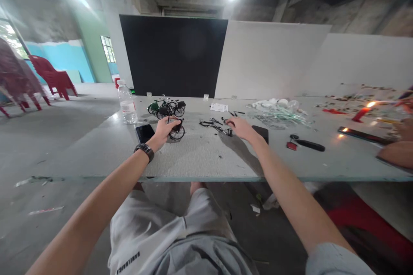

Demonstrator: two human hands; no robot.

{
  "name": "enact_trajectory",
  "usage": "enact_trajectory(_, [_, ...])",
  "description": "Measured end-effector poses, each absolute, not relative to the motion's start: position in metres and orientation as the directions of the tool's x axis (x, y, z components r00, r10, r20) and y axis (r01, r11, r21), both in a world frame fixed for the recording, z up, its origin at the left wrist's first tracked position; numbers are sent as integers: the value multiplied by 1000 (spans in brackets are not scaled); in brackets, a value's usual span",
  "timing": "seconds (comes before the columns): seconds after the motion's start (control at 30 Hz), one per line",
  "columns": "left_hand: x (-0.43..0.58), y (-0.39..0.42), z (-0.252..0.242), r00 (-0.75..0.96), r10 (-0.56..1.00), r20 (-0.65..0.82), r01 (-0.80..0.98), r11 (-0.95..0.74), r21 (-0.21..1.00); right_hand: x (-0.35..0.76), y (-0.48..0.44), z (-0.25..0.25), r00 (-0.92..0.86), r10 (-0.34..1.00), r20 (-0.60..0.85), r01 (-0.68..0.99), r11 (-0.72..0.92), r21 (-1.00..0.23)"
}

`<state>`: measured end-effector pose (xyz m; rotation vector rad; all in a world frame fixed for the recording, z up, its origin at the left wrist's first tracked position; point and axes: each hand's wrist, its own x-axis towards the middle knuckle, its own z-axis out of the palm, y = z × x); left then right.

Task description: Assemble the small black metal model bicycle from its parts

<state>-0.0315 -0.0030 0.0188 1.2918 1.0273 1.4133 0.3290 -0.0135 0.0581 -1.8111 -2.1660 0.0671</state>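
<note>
My left hand [165, 129], with a dark watch on the wrist, is closed on a small black model bicycle [177, 132] standing on the table. Its wheel shows to the right of my fingers, while the rest is partly covered by the hand. My right hand [240, 126] bends its fingers down at the right end of a group of small black bicycle parts [214, 125]. Whatever lies between those fingertips is too small to make out. Behind my left hand stand finished-looking model bicycles [166, 108], some with dark or green bags.
A water bottle [127, 105] and a phone [145, 132] are at the left. A paper sheet [219, 107], clear plastic bags [280, 109], a dark flat object [260, 133] and a black-handled tool [309, 144] lie about. At far right, another person's hand [405, 129] is near a lit red candle [359, 115].
</note>
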Motion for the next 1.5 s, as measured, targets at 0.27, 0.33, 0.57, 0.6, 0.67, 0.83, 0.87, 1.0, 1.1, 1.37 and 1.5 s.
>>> enact_trajectory(0.27, [-29,0,14,-16,971,238,-97,-238,966,326,1,51,-154,980,126,985,162,-58])
enact_trajectory(0.33, [-29,2,13,0,973,229,-116,-227,967,327,3,49,-139,985,103,988,144,-49])
enact_trajectory(0.57, [-29,2,13,-5,975,223,-127,-222,967,326,-2,52,-147,984,106,983,157,-94])
enact_trajectory(0.6, [-29,2,13,-4,974,225,-126,-223,967,325,-3,52,-145,984,102,983,155,-98])
enact_trajectory(0.67, [-29,1,13,0,974,229,-128,-227,966,324,-4,52,-135,986,98,984,145,-101])
enact_trajectory(0.83, [-28,0,14,6,975,223,-147,-220,964,321,-1,48,-168,977,128,984,174,-35])
enact_trajectory(0.87, [-29,0,15,2,975,222,-139,-219,966,320,0,48,-171,978,121,984,175,-24])
enact_trajectory(1.0, [-30,1,14,-3,976,218,-99,-217,971,318,2,46,-166,981,101,985,169,-23])
enact_trajectory(1.1, [-30,0,13,14,972,234,-97,-231,968,318,3,46,-156,981,111,987,160,-23])
enact_trajectory(1.37, [-28,-5,17,55,961,270,-47,-267,962,322,1,48,-81,995,56,995,84,-48])
enact_trajectory(1.5, [-30,-4,16,67,967,247,-49,-244,969,324,1,48,-80,994,71,995,85,-58])
